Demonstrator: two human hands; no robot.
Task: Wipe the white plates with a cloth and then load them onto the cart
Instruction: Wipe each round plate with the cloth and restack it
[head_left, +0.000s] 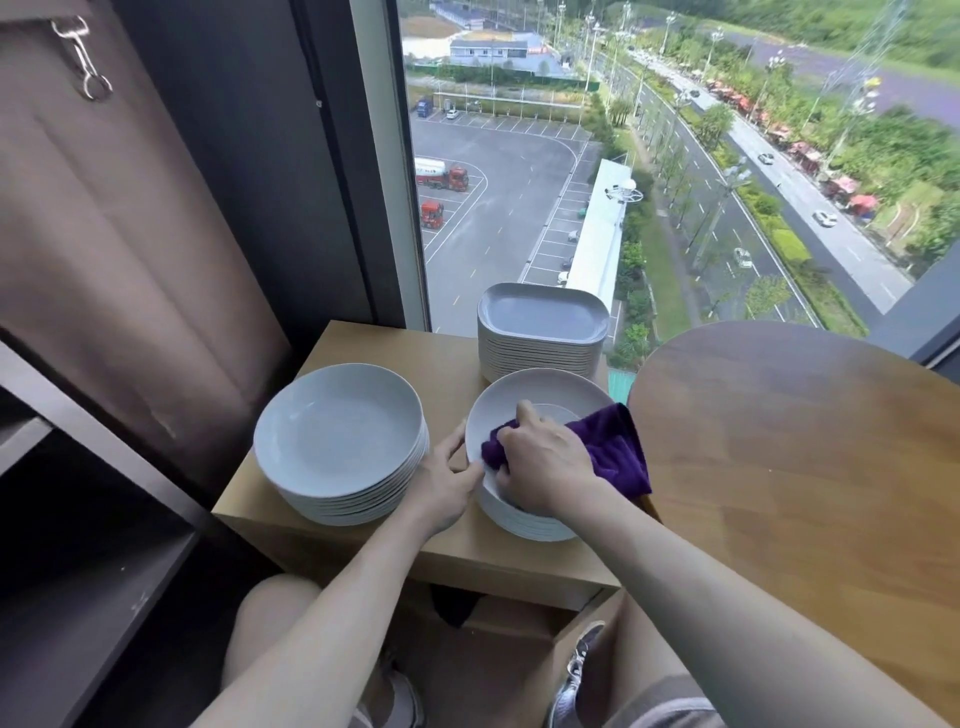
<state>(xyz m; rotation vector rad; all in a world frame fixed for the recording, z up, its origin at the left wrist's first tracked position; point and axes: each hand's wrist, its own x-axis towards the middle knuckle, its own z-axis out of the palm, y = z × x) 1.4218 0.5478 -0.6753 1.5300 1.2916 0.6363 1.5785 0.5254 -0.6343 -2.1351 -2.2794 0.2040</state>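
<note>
Wiping is under way on the plate topping the low stack at 5 o'clock on the side table: the right hand clamps a bunched purple cloth in curled fingers and presses it into the plate's well, the loose end trailing over the rim toward 3 o'clock. The left hand steadies the plate at its 9 o'clock rim, thumb and fingers pinching the edge. A taller stack of round plates sits just beside at 9 o'clock, and a stack of squarish plates stands close behind at 12 o'clock; a round table lies at 3 o'clock. Dark shelving at the frame's 9 o'clock may be the cart; that cannot be told. The plate looks like glazed ceramic: stiff, fairly heavy, slick, and liable to chip against its neighbours. For lifting, a hold on opposite rims at 9 and 3 o'clock, thumbs inside the lip, would likely suit, rising straight before swinging away. The cloth is soft and light.
</note>
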